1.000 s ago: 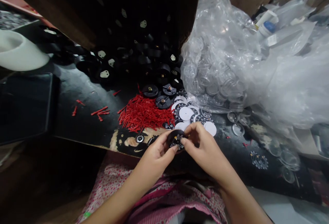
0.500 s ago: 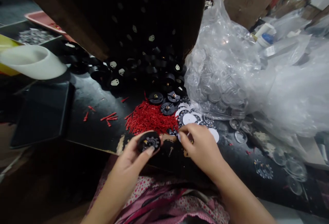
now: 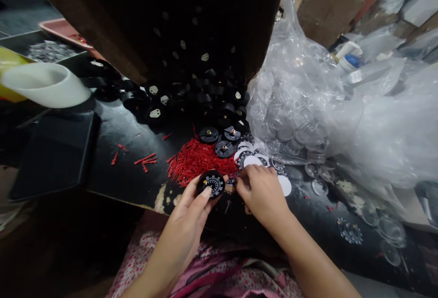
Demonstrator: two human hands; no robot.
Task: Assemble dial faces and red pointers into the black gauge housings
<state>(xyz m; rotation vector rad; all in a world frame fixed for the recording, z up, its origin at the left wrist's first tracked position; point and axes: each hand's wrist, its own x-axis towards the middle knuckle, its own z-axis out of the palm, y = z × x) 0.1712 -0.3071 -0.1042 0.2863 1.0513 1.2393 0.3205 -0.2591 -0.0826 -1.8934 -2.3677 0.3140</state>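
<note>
My left hand (image 3: 190,209) grips a round black gauge (image 3: 216,180), its printed dial face turned up and my thumb resting on the dial. White markings and a small yellow patch show on that face. To its right, my right hand (image 3: 265,195) has thumb and forefinger drawn together beside the heap of red pointers (image 3: 196,159); what they pinch, if anything, is too small to make out. Printed dial discs (image 3: 252,161), some showing their white side, lie just beyond my right fingers. Behind the heap sit black gauge housings (image 3: 224,149) with brass-coloured centres.
A large dark box (image 3: 205,19) lies on its side at the back, spilling more black housings. Clear plastic bags (image 3: 290,97) with round lenses fill the right. At left are a white cup-like container (image 3: 48,88) and a black tray (image 3: 54,152). Loose lenses (image 3: 390,229) lie front right.
My left hand has moved right, bringing the gauge closer to my right hand and tilting its dial more into view. The right hand has shifted slightly left. The view has moved a little.
</note>
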